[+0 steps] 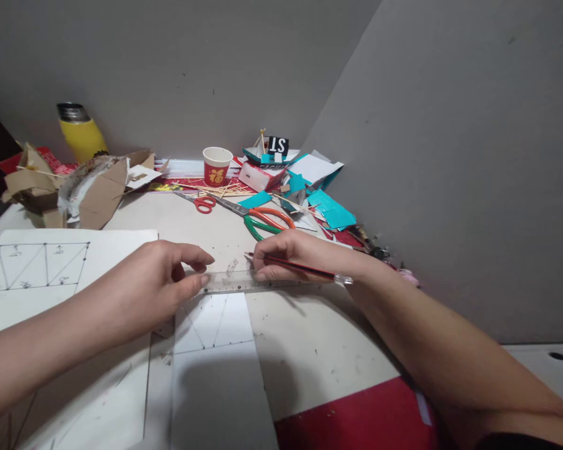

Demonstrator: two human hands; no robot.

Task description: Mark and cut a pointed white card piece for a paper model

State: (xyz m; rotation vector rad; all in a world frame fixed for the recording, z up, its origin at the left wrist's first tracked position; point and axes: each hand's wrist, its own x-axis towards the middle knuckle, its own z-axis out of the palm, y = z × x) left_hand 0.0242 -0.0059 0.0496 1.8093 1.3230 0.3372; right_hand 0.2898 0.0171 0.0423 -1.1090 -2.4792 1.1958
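Note:
My left hand (157, 281) pinches the left end of a clear plastic ruler (237, 282), holding it flat across the top of a white paper strip (216, 356) marked with pencil lines. My right hand (291, 255) is closed round a dark red pencil (304, 269) whose tip touches the ruler's upper edge near the middle. The strip lies on a beige board (319, 344) on the table.
A white sheet with a drawn truss diagram (32, 265) lies at left. Behind are two pairs of scissors (263, 220), a red paper cup (217, 165), wooden sticks, teal card scraps (331, 209), torn cardboard (75, 187), a yellow flask (81, 132). Grey walls close in at back and right.

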